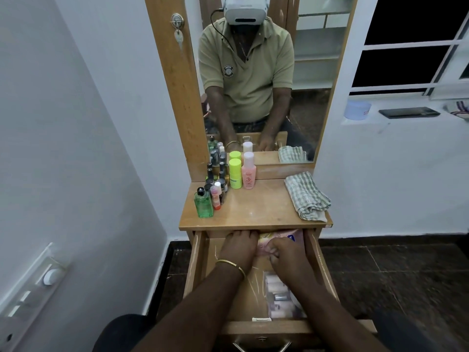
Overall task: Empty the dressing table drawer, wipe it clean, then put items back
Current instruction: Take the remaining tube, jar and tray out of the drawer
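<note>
Still emptying: bottles (229, 179) are on the tabletop (256, 209), my right fingers (275, 251) pinch a pink packet (279, 237) deep in the drawer (200, 262), left fingers (236, 235) flat beside it, pouch (279, 293) nearer me, cloth (307, 196) unused.

Drawer (200, 265) open below the surface (256, 212), both hands inside: left hand (238, 246) at its back, right hand (288, 255) just right of it on a packet (284, 237). Up on the surface, bottles (223, 184) crowd the back-left corner, a folded cloth (307, 196) lies along the right edge. Mirror (256, 72) stands behind the surface.

green-and-white checked cloth (307, 196), yellow-green bottle (235, 173), pink bottle (248, 171), green glass bottle (203, 203), pink packet (280, 239).
</note>
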Action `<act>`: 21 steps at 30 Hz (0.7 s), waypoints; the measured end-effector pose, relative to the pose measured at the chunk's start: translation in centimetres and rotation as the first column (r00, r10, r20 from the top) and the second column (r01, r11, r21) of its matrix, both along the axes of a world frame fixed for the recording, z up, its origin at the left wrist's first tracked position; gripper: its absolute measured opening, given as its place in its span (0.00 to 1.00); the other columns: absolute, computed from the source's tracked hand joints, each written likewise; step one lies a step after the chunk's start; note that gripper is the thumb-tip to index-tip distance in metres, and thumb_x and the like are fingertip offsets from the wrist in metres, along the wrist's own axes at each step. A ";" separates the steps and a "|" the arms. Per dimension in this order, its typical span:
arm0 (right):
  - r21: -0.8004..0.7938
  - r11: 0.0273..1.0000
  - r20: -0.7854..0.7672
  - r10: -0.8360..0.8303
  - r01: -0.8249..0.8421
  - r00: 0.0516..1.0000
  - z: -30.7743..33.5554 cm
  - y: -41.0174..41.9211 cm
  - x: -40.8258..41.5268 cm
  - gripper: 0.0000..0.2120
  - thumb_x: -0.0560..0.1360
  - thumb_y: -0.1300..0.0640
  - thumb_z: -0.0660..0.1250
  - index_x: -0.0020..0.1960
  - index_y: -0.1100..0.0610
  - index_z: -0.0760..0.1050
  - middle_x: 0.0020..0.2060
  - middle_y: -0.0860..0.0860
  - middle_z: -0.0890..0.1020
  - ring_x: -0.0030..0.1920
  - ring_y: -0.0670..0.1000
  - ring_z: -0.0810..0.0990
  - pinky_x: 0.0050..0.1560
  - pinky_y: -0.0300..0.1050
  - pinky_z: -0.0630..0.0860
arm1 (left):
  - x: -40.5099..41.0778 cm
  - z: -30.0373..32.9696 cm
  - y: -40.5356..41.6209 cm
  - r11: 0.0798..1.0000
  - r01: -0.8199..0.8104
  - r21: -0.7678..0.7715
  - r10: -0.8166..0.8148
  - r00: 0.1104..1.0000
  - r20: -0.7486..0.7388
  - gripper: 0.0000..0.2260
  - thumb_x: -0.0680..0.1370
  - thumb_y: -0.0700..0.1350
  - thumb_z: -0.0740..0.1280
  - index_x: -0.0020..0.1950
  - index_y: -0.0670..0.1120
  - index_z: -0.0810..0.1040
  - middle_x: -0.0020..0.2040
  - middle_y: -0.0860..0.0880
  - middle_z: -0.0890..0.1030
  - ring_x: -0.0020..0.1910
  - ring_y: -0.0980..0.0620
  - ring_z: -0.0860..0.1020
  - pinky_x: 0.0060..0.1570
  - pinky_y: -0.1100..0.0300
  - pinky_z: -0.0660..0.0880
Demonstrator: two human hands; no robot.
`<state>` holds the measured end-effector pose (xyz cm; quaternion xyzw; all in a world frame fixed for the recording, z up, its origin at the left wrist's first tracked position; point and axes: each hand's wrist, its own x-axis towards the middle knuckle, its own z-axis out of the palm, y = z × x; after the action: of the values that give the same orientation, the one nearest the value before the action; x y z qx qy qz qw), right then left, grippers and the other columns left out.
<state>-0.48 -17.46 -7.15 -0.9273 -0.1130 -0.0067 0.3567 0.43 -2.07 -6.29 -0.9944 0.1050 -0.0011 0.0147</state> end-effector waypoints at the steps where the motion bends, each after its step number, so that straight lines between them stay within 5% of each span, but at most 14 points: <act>1: 0.003 1.000 -0.013 0.010 -0.010 1.000 0.0 0.1 0.0 0.12 0.69 0.69 0.69 0.43 0.52 0.82 0.37 0.40 0.77 0.42 0.42 0.77 0.45 0.34 0.74 | -0.1 0.0 -0.1 1.000 0.000 0.010 0.000 1.000 -0.011 0.16 0.81 0.43 0.57 0.69 0.45 0.69 0.65 0.41 0.73 0.63 0.39 0.72 0.59 0.47 0.71; 3: 0.000 0.999 -0.031 0.034 -0.034 0.999 0.0 0.3 -0.1 0.11 0.70 0.68 0.69 0.43 0.53 0.82 0.37 0.41 0.78 0.40 0.41 0.76 0.41 0.27 0.69 | -0.3 0.0 -0.2 1.000 -0.009 0.008 0.009 0.999 -0.034 0.15 0.82 0.43 0.56 0.68 0.44 0.69 0.65 0.41 0.71 0.64 0.40 0.71 0.58 0.46 0.71; 8: 0.050 0.997 -0.047 0.066 -0.063 0.997 1.0 0.5 -0.8 0.12 0.71 0.66 0.69 0.40 0.49 0.80 0.38 0.45 0.81 0.39 0.41 0.80 0.40 0.34 0.76 | -1.5 0.5 -0.2 0.999 -0.022 -0.035 0.020 0.999 -0.044 0.14 0.82 0.46 0.57 0.67 0.45 0.68 0.66 0.43 0.73 0.66 0.43 0.68 0.59 0.49 0.70; 13: 0.182 0.980 0.084 0.071 -0.085 0.994 2.7 0.7 -2.1 0.08 0.67 0.62 0.76 0.37 0.50 0.81 0.34 0.43 0.82 0.35 0.43 0.81 0.38 0.44 0.80 | -3.5 1.7 1.5 0.978 -0.013 -0.207 0.018 1.000 0.021 0.12 0.78 0.49 0.63 0.59 0.46 0.70 0.61 0.45 0.75 0.61 0.44 0.70 0.55 0.51 0.70; 16: 0.244 0.968 0.215 0.000 -0.054 0.977 4.6 1.4 -3.3 0.10 0.66 0.63 0.78 0.37 0.51 0.80 0.32 0.41 0.80 0.35 0.42 0.80 0.36 0.42 0.80 | -5.1 1.8 2.9 0.940 0.028 -0.339 0.008 0.994 0.106 0.14 0.74 0.49 0.67 0.56 0.48 0.70 0.57 0.48 0.76 0.57 0.47 0.72 0.53 0.53 0.71; 21: 0.379 0.921 0.477 -0.116 -0.085 0.871 9.0 3.3 -5.5 0.09 0.69 0.62 0.77 0.41 0.56 0.77 0.37 0.44 0.78 0.39 0.40 0.79 0.38 0.31 0.75 | -5.4 3.7 2.7 0.684 -0.048 -0.728 0.199 0.972 0.123 0.14 0.68 0.54 0.70 0.49 0.54 0.71 0.46 0.54 0.77 0.45 0.54 0.75 0.43 0.54 0.75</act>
<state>-5.96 -14.20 1.85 -0.8065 -0.1886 -0.2670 0.4927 -4.97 0.66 -2.63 -0.9202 0.0269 -0.1369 -0.3659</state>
